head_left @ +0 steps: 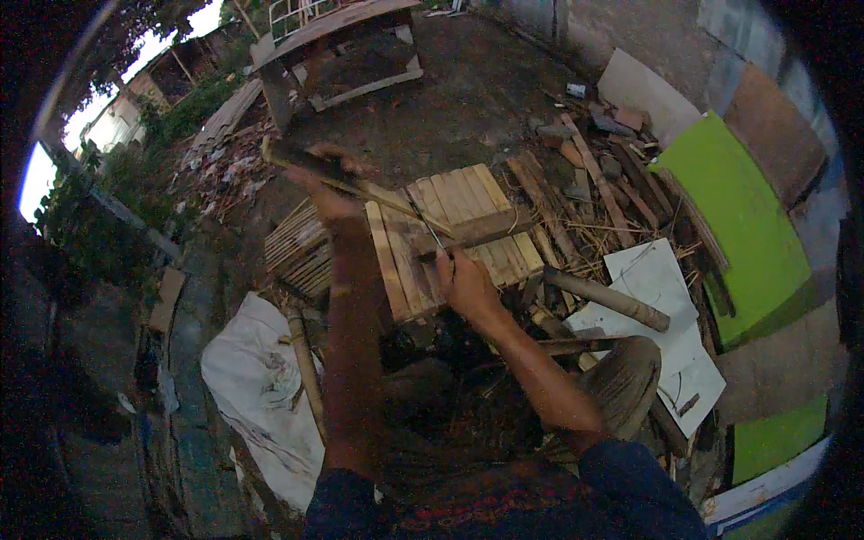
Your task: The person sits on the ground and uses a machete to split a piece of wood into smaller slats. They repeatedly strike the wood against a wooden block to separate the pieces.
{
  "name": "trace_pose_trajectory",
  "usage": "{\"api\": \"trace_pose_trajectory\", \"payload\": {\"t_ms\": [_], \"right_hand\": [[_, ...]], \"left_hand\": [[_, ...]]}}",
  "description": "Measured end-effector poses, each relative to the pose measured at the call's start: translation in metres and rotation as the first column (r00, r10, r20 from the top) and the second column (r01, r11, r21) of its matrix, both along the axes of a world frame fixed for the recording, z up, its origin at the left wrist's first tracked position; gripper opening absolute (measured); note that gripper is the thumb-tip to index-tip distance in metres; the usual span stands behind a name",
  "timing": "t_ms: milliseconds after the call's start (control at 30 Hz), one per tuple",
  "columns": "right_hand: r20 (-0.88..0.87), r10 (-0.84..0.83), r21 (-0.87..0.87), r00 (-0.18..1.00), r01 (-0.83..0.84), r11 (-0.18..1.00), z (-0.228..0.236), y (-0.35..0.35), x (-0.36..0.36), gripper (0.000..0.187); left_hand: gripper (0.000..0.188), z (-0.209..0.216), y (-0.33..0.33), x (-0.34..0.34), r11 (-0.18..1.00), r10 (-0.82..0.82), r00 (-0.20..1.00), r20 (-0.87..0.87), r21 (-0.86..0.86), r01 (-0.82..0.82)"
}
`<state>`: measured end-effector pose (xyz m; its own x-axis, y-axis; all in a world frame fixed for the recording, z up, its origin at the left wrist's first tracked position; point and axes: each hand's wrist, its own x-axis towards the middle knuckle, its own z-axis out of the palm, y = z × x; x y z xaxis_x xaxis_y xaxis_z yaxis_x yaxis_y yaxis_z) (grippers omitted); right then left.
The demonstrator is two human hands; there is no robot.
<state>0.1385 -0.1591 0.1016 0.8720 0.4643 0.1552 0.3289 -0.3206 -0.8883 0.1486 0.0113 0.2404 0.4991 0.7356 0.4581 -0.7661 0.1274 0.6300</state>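
Holding one long, thin, pale yellow strip of wood or bamboo (378, 193), the person's left hand (333, 184) is closed around it toward its far end, though blur hides exactly how the fingers lie. The strip slopes down to the right above one low bench made of pale wooden slats (394, 261), its nearer end close to the right hand (466, 281). That hand's grip is narrow, wrapped around the handle of one slim knife with a grey metal blade (431, 230); the blade points up and to the left and crosses the strip's line, but whether the two touch cannot be told. One brown wooden bar (477, 232) lies across the bench slats beneath. To the left of the bench sits one group of narrow pale slats (295, 250), too dim to count surely, and nearer the person lies one crumpled white cloth (256, 360). On the right, one round greyish-brown pole (612, 301) reaches over a flat white sheet (657, 310). Two bright green panels, one large (733, 216) and one smaller (779, 441), lie farther right, and one wooden-topped table (346, 29) stands beyond the work.
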Motion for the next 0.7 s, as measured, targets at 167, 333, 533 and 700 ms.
{"api": "trace_pose_trajectory", "payload": {"t_ms": [167,333,533,700], "right_hand": [[0.008,0.007,-0.036,1.000,-0.007,0.999,0.000,0.007,0.005,0.039],[0.101,0.094,0.133,0.990,-0.107,0.985,0.038,0.007,-0.027,0.037],[-0.011,0.007,-0.072,1.000,-0.008,0.997,-0.015,0.003,-0.012,0.036],[-0.133,0.154,0.050,0.979,-0.149,0.988,0.060,-0.002,-0.044,0.038]], "left_hand": [[0.054,0.047,0.021,-0.008,0.993,0.098,0.994,0.043,0.061,-0.101],[0.052,0.051,0.009,-0.008,0.980,0.158,0.987,-0.015,-0.123,-0.159],[0.048,0.066,-0.014,-0.023,0.938,0.282,0.954,-0.098,-0.183,-0.296],[0.047,0.052,-0.008,-0.033,0.971,0.158,0.987,-0.028,-0.176,-0.161]]}}
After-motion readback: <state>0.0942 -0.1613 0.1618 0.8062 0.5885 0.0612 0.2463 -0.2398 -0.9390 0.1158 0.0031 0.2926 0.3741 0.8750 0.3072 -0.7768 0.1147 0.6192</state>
